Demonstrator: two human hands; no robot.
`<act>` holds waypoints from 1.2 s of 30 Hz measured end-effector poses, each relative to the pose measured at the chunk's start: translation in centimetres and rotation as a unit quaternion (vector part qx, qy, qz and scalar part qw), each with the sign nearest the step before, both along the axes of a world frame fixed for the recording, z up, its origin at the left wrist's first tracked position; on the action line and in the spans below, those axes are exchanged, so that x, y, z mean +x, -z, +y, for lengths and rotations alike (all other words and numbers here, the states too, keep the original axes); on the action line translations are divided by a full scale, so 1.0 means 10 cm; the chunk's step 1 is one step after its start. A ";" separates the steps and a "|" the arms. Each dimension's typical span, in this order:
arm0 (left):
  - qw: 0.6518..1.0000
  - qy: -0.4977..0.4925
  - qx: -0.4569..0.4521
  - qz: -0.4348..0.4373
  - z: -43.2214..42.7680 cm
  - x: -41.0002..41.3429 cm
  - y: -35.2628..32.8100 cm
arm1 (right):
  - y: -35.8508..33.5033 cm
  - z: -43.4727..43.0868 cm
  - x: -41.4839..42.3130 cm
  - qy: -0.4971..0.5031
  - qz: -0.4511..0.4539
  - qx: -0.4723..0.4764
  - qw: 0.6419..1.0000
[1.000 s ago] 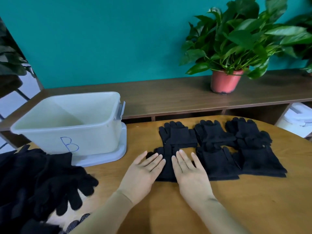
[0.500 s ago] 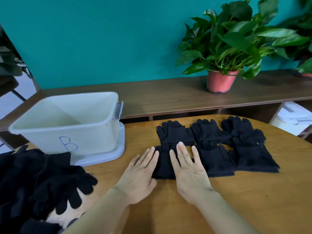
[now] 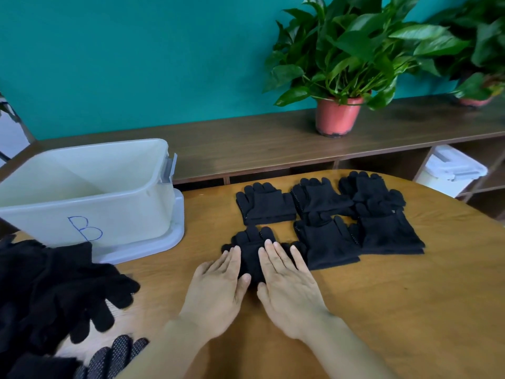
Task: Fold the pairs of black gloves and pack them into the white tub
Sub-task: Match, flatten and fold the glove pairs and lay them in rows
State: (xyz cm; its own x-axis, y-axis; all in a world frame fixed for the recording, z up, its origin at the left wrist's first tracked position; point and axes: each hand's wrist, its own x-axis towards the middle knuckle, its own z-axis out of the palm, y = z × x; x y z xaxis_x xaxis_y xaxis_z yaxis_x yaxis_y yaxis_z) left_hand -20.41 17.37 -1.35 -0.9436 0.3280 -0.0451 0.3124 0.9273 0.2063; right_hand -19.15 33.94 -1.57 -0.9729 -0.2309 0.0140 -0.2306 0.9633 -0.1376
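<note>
A black glove pair lies flat on the wooden table just in front of me. My left hand and my right hand rest on it side by side, fingers straight, pressing it down. Several folded black glove pairs lie in two rows to the right and behind. The white tub, marked with a blue B, stands at the left on its lid and nothing shows inside it. A loose heap of black gloves lies at the near left.
A dark wooden shelf runs behind the table with a potted plant in a red pot. A second plant stands far right. A white lidded box sits in the shelf's lower compartment. Bare table lies to the right.
Both hands have slid back toward me along the glove pair, drawing closer together; the pair now lies apart from the folded one behind it.
</note>
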 end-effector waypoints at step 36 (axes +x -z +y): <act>0.988 -0.092 0.049 0.112 -1.68 2.03 -0.15 | -0.35 -1.12 1.44 -0.155 -0.032 -0.032 0.987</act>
